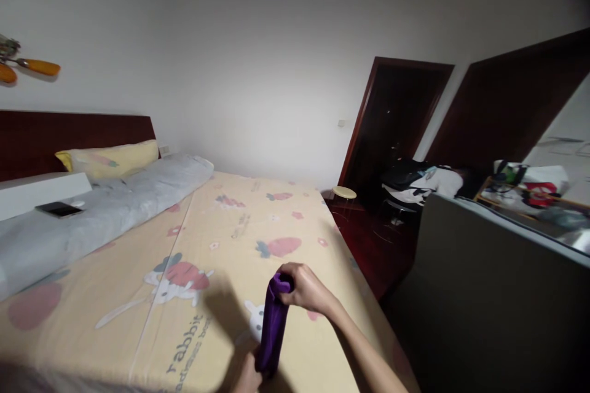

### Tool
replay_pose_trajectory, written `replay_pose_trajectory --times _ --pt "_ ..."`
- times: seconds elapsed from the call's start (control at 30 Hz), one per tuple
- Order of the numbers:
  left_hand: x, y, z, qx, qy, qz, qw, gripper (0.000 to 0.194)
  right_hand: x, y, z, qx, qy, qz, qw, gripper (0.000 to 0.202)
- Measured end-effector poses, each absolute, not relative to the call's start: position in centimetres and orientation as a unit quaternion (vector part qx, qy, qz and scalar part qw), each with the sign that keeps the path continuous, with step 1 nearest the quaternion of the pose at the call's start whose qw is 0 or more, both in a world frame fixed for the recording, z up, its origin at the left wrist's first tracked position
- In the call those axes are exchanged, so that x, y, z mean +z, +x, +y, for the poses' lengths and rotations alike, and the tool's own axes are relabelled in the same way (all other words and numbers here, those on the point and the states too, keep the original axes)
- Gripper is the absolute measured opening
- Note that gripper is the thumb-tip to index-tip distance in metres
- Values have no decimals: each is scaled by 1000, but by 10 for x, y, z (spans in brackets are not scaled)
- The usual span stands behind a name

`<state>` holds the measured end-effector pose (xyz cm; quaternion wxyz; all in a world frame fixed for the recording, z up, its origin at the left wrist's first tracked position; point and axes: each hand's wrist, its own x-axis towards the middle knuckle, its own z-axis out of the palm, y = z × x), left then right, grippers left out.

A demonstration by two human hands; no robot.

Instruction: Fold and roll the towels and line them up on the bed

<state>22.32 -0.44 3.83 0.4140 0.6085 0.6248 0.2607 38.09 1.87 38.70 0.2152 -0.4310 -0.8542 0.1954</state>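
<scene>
A long, narrow bundle of purple cloth, folded or rolled up, is held slantwise above the bed. My right hand grips its upper end, with the thumb and fingers closed on the fabric. Down by the bottom edge of the view, my left hand is closed on the lower end; its fingers are mostly hidden. Beneath both hands spreads a cream bed sheet printed with rabbits and strawberries or radishes, and shadows of the arms and cloth fall on it.
To the left lie a rolled grey quilt, a phone, a white box and a yellow pillow against the dark headboard. At right are a round stool, a clothes-covered chair and a dark panel.
</scene>
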Motion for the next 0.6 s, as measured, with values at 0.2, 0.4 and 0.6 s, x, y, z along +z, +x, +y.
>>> replay_pose_trajectory --times 0.2,0.4,0.6 --pt "51 204 -5 167 701 616 318 98 447 421 23 118 -454 -869 154 19" --pt "37 185 -22 75 756 601 248 88 451 467 25 77 -513 -849 97 17" --pt "21 180 -20 85 772 590 222 87 424 511 54 79 -582 -808 46 21"
